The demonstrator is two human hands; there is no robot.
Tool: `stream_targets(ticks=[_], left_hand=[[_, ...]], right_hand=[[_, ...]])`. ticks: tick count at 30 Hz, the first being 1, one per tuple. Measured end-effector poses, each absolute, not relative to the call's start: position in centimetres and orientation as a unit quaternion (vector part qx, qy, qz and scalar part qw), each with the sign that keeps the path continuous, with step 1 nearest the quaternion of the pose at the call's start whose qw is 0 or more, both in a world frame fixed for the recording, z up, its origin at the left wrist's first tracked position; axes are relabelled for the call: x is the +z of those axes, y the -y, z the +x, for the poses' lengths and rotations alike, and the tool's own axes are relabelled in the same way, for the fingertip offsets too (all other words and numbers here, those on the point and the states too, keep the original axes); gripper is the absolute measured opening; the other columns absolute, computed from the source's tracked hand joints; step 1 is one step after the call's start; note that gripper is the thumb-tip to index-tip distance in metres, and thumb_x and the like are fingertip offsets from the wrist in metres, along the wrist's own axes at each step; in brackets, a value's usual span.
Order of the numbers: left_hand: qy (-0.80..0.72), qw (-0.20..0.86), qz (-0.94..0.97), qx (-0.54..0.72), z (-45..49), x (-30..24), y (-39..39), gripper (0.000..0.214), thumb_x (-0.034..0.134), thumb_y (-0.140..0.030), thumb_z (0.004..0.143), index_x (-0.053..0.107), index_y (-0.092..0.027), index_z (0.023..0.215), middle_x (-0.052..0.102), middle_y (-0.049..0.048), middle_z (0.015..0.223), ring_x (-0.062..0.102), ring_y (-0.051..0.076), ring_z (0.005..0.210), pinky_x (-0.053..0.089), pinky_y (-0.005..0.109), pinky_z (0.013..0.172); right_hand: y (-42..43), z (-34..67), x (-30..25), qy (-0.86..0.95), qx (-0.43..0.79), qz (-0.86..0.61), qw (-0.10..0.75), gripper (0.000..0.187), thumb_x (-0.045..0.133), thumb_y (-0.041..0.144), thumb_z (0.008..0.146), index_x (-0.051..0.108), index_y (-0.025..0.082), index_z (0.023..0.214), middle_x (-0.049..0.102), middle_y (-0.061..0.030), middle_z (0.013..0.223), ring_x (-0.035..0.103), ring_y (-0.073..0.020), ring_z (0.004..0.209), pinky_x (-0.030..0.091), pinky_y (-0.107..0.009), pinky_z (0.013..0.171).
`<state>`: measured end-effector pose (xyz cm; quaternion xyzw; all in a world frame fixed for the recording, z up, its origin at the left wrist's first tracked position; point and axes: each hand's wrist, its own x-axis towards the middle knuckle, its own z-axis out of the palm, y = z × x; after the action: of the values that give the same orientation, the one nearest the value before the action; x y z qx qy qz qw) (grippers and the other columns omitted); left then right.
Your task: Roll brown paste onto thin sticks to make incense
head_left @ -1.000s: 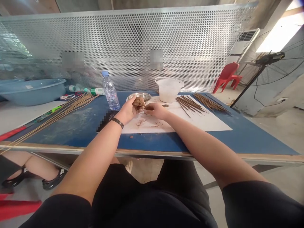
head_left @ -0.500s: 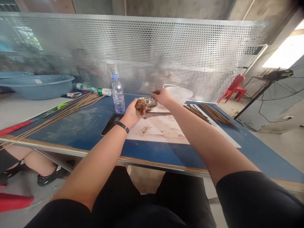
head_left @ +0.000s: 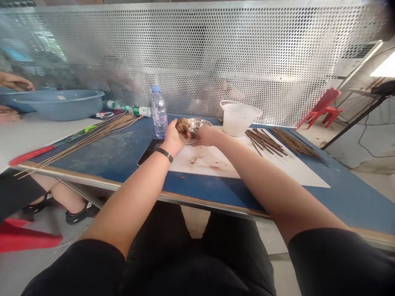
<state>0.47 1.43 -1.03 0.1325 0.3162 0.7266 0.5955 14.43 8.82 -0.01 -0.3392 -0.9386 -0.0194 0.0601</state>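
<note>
My left hand [head_left: 174,140] is wrapped round a brown, clay-like lump [head_left: 182,125] and holds it above the white board [head_left: 210,162]. Just behind sits a shallow metal bowl [head_left: 202,122], partly covered by my hands. In front of its right side is my right hand [head_left: 207,135], fingers curled together low over the board. Its fingertips are hidden, so what they pinch cannot be made out. Thin brown sticks [head_left: 191,142] lie by those fingers, mostly covered. Brown smears mark the board.
Right of my hands stand a white plastic jug [head_left: 237,119] and bundles of brown sticks [head_left: 267,142]. A water bottle [head_left: 159,113] and a dark flat device [head_left: 149,151] are at left, with long pale sticks [head_left: 105,128], a blue basin [head_left: 66,105] and another person's hands [head_left: 15,81]. Perforated metal screen [head_left: 185,53] behind.
My right hand has come down from above the bowl to the board in front of it. My left hand still holds the lump. The view has shifted, and another person's hands now show at left.
</note>
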Motion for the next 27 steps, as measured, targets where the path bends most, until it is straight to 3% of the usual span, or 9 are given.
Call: stream_targets(ticks=[5,9,12,15,18,21,24,27], left_hand=[[-0.323,0.577,0.153,0.734,0.4,-1.1,-1.9,0.039,0.043,-0.04,0.11,0.067,-0.017,0.091,0.069,0.0059,0.071,0.063,0.012,0.055,0.044,0.022,0.049],[-0.331,0.571,0.17,0.732,0.5,-1.4,-1.8,0.026,0.053,-0.036,0.108,0.067,-0.018,0.096,0.068,0.0053,0.072,0.066,0.015,0.06,0.048,0.023,0.053],[-0.327,0.567,0.181,0.734,0.6,-1.5,-1.4,0.018,0.055,-0.029,0.106,0.067,-0.018,0.099,0.07,0.0075,0.079,0.068,0.016,0.065,0.053,0.025,0.06],[-0.327,0.565,0.166,0.739,0.5,-1.4,-1.0,0.019,0.053,-0.03,0.106,0.066,-0.018,0.102,0.07,0.0085,0.082,0.069,0.017,0.07,0.055,0.026,0.063],[-0.331,0.575,0.158,0.731,0.5,-1.1,-0.9,0.023,0.049,-0.033,0.107,0.065,-0.018,0.103,0.069,0.0087,0.081,0.069,0.018,0.071,0.054,0.025,0.061],[-0.34,0.576,0.168,0.724,0.6,-1.0,-1.1,0.022,0.05,-0.031,0.106,0.066,-0.017,0.101,0.069,0.0085,0.079,0.069,0.018,0.07,0.053,0.025,0.059],[-0.345,0.567,0.184,0.725,0.8,-1.1,-1.4,0.019,0.053,-0.029,0.105,0.066,-0.018,0.096,0.07,0.0068,0.076,0.069,0.017,0.07,0.054,0.025,0.062],[-0.333,0.561,0.212,0.728,0.9,-1.4,-1.5,0.019,0.054,-0.024,0.103,0.066,-0.018,0.09,0.071,0.0049,0.077,0.069,0.015,0.072,0.056,0.026,0.071]], right_hand=[[-7.9,13.4,-1.4,0.934,-0.045,-0.35,0.064,0.025,0.081,0.041,0.084,0.075,0.019,0.075,0.071,-0.0146,0.072,0.068,-0.0319,0.083,0.046,-0.037,0.066],[-7.9,13.7,-0.5,0.946,-0.027,-0.318,0.059,0.02,0.081,0.019,0.075,0.068,0.021,0.06,0.064,-0.0083,0.058,0.065,-0.0275,0.072,0.045,-0.036,0.064],[-8.4,14.5,1.1,0.943,0.041,-0.326,0.061,0.023,0.081,0.018,0.072,0.064,0.022,0.056,0.064,-0.0057,0.059,0.062,-0.0238,0.065,0.043,-0.035,0.061],[-9.6,15.2,2.0,0.915,0.087,-0.358,0.168,0.007,0.08,0.022,0.077,0.074,0.02,0.074,0.073,-0.008,0.077,0.065,-0.0247,0.073,0.044,-0.035,0.064],[-11.0,15.3,1.6,0.874,0.056,-0.394,0.28,0.014,0.077,0.02,0.084,0.078,0.017,0.097,0.076,-0.0137,0.099,0.067,-0.0275,0.087,0.045,-0.035,0.072],[-11.7,15.1,0.5,0.863,0.055,-0.41,0.288,0.007,0.071,0.021,0.091,0.075,0.016,0.087,0.074,-0.0139,0.093,0.064,-0.026,0.084,0.043,-0.034,0.072],[-11.0,15.2,-0.2,0.864,0.105,-0.378,0.316,0.027,0.06,0.029,0.099,0.067,0.019,0.075,0.069,-0.0076,0.077,0.06,-0.0218,0.076,0.04,-0.033,0.069],[-9.3,15.4,-0.5,0.865,0.158,-0.308,0.364,0.03,0.055,0.042,0.102,0.066,0.02,0.086,0.07,-0.0054,0.082,0.06,-0.0201,0.078,0.041,-0.031,0.071]])
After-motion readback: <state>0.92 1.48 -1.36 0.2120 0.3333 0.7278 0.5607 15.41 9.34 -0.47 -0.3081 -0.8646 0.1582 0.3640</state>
